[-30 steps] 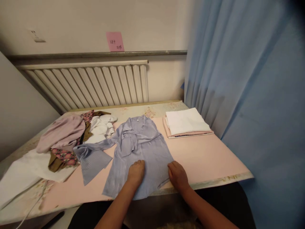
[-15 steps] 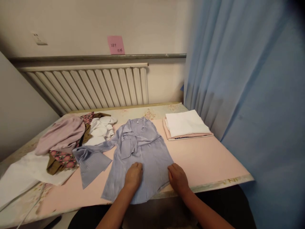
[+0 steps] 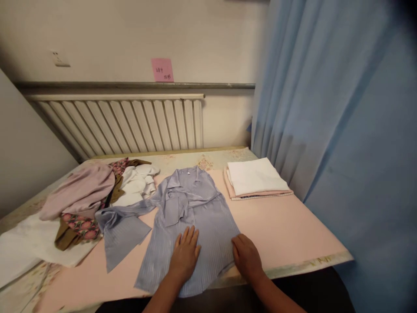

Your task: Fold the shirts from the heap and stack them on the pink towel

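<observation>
A blue-grey striped shirt [image 3: 208,226] lies spread on the table, collar away from me and hem near the front edge. One sleeve [image 3: 125,234] stretches out to the left; the other is folded across the front. Flat on the lower middle of the shirt rests my left hand [image 3: 185,254], its fingers extended. My right hand [image 3: 246,256] is closed at the shirt's right side edge, with the fabric pinched between thumb and fingers.
To the left lies a heap of crumpled clothes [image 3: 78,191] in pink, white, brown and floral cloth. A folded stack [image 3: 257,176] with white on top sits at the back right. Beyond are a radiator [image 3: 130,124] and, at right, a blue curtain [image 3: 325,108].
My left hand has gone from curled fingers to lying flat and stretched out on the shirt. My right hand stays at the side edge. The view has tilted up slightly.
</observation>
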### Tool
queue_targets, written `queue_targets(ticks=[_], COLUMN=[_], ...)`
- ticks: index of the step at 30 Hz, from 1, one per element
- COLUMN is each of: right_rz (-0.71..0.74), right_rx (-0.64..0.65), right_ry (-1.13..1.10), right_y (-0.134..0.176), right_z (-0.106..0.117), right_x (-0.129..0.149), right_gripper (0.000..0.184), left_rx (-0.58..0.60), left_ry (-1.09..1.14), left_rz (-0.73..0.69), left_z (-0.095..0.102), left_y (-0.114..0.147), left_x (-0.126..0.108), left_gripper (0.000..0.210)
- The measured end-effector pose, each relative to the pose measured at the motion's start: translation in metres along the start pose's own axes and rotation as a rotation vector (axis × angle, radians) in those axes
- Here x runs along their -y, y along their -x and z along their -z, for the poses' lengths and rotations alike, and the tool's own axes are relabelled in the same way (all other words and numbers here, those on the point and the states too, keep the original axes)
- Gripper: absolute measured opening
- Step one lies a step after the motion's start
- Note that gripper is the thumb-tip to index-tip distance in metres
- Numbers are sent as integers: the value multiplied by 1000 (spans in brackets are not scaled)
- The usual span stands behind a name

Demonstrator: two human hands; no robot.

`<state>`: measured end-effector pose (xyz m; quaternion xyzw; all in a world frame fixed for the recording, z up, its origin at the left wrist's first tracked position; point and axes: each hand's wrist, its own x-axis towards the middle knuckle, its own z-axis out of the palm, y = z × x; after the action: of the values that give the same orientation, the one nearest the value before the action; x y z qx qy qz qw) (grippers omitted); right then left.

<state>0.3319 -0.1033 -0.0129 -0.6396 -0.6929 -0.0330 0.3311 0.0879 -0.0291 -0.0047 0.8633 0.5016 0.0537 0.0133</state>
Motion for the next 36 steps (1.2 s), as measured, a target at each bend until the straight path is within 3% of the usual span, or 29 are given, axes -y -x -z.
queue_targets(ticks=[13,19,23,28,31,36], right_rz=[48,73,0,6,164,500], right_rx=[-64,-74,-29,94,180,232], right_ry=[38,16,-24,-79,-112,110], right_y=[1,-2,-12,-63,-108,-162], right_z=[-11,-9,-8,-18,-38,-91], right_x=[-3,-1,5,41,75,109], right_gripper=[24,23,18,20,30,44], left_rx=[-44,-140,-150,-157,-192,-175], left_ry=[279,437,521,576,640,826], left_rz=[-31,-53,-72,-91,-76,54], left_z=[9,-3,-4,2,1,0], left_y=[-23,-30,-30,-28,-27,-32], left_x=[36,53,59,59,59,63], left_gripper=[35,34,33,34,33,25])
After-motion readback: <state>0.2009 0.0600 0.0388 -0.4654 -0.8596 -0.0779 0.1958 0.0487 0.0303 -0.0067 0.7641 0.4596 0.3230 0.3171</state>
